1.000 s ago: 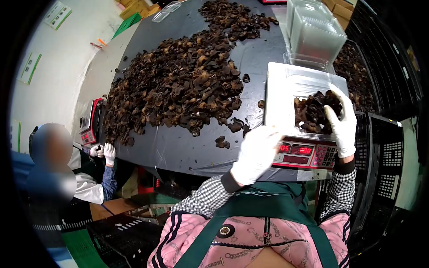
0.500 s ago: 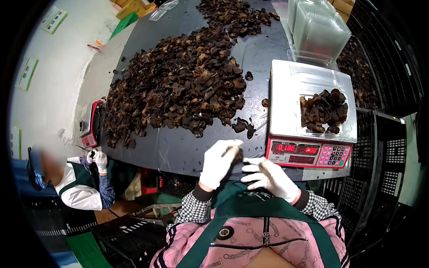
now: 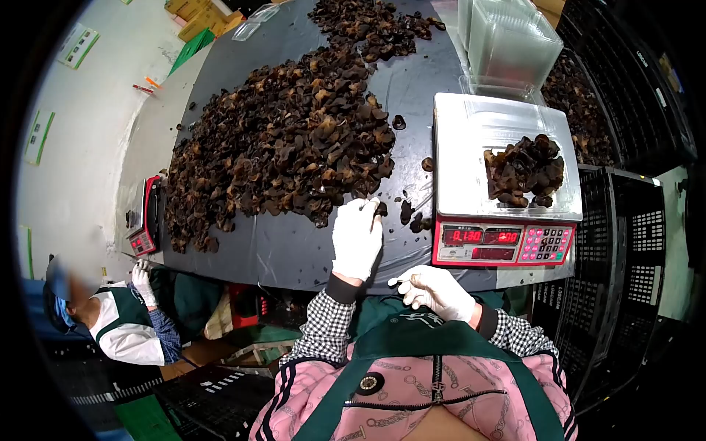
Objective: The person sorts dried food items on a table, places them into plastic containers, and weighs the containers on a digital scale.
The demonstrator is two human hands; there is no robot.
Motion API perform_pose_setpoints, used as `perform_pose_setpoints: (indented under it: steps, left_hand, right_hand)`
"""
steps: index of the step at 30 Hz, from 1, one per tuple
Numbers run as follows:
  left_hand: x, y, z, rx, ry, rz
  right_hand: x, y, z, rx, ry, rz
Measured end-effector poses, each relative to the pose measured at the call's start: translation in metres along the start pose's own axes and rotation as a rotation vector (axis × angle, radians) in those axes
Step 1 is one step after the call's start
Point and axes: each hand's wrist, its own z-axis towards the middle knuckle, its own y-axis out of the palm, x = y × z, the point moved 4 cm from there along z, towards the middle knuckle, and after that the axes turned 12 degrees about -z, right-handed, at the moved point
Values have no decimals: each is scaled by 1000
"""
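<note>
My left hand [image 3: 357, 239], in a white glove, reaches to the front edge of a large heap of dark wood ear mushrooms [image 3: 287, 147]. Its fingers are closed at a small dark mushroom piece [image 3: 382, 209], partly hidden by the fingertips. Close to my body, my gloved right hand [image 3: 439, 290] pinches a small dark piece of wood ear mushroom [image 3: 394, 281] between thumb and finger. Between that hand and the heap lie a few loose mushrooms [image 3: 407, 213]. On the scale [image 3: 507, 234], a clear plastic tray holds a pile of wood ears [image 3: 523, 173]; the display reads about 0.130.
Stacked clear plastic trays [image 3: 511, 48] stand behind the scale. Black crates [image 3: 614, 235] line the right side. A second scale [image 3: 144, 220] sits at the table's left end, beside a co-worker [image 3: 132, 327] in white gloves and a green apron.
My left hand has moved forward to the edge of the heap. My right hand has drawn slightly lower, its fingers now pinched. Another dark piece shows on the table near the scale.
</note>
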Motion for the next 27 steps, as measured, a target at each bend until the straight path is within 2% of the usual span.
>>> perform_pose_setpoints:
  steps: [3, 5, 7, 9, 11, 16, 19, 21, 23, 24, 27]
  left_hand:
    - [27, -3, 4, 4, 117, -82]
    - [40, 14, 9, -104, 100, -175]
    - [26, 43, 6, -148, 161, -119]
    - [22, 45, 6, -80, 181, -185]
    - [29, 38, 8, -91, 93, -222]
    - [44, 47, 12, -189, 136, -89]
    - [27, 57, 9, -217, 48, -198]
    - [25, 49, 13, -107, 42, -407]
    - [39, 27, 21, 7, 52, -444]
    - [45, 20, 25, 43, -7, -569]
    - [85, -6, 43, 51, 32, -624]
  right_hand:
    - [13, -4, 6, -18, 34, 3]
    - [14, 0, 7, -47, 31, -10]
    - [11, 3, 6, -59, 22, -48]
    - [7, 4, 2, -52, 10, -71]
    - [3, 1, -4, -16, -27, -81]
    - [8, -5, -3, -41, -21, -74]
    - [2, -2, -8, -37, -46, -143]
    - [2, -6, -9, -44, -72, -113]
    - [3, -10, -9, -51, -120, -110]
    - [5, -11, -8, -56, -119, -93]
    - [14, -22, 1, -96, -78, -52]
